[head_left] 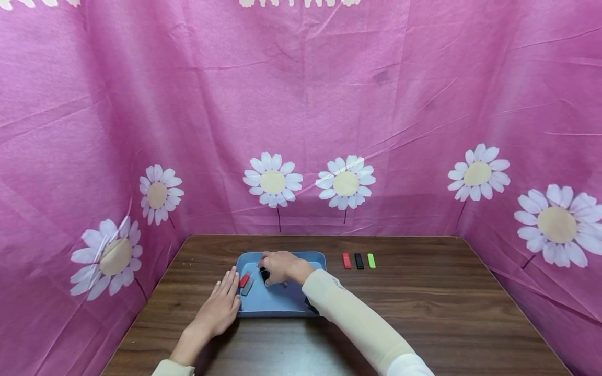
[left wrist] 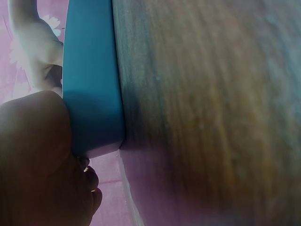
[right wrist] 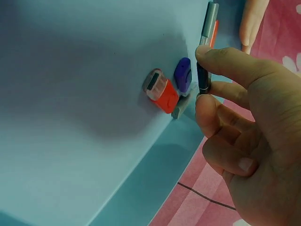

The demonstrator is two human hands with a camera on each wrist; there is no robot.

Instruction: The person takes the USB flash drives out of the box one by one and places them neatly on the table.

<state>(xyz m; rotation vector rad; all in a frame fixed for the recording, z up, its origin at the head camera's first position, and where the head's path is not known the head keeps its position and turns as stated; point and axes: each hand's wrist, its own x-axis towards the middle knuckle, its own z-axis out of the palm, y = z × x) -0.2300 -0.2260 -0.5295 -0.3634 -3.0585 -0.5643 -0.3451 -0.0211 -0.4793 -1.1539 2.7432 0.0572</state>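
My right hand [head_left: 284, 267] reaches over the blue tray [head_left: 277, 315] and pinches a small flat black stick, like a USB stick [right wrist: 203, 77], between thumb and fingers. In the right wrist view it hangs above the tray floor. Straight fingers of my left hand [head_left: 221, 305] rest along the tray's left side. Beside them in the tray lie a red stick [head_left: 244, 280] and a grey stick [head_left: 247, 287]. Near the tray's far wall in the right wrist view are an orange-red piece with a clear cap [right wrist: 164, 94], a purple piece [right wrist: 183, 75] and another grey piece [right wrist: 180, 108].
Right of the tray, a red stick [head_left: 346, 260], a black stick [head_left: 359, 261] and a bright green stick [head_left: 371, 260] stand in a row on the brown wooden table [head_left: 423, 303]. A pink cloth with daisies [head_left: 301, 104] encloses the table's back and sides.
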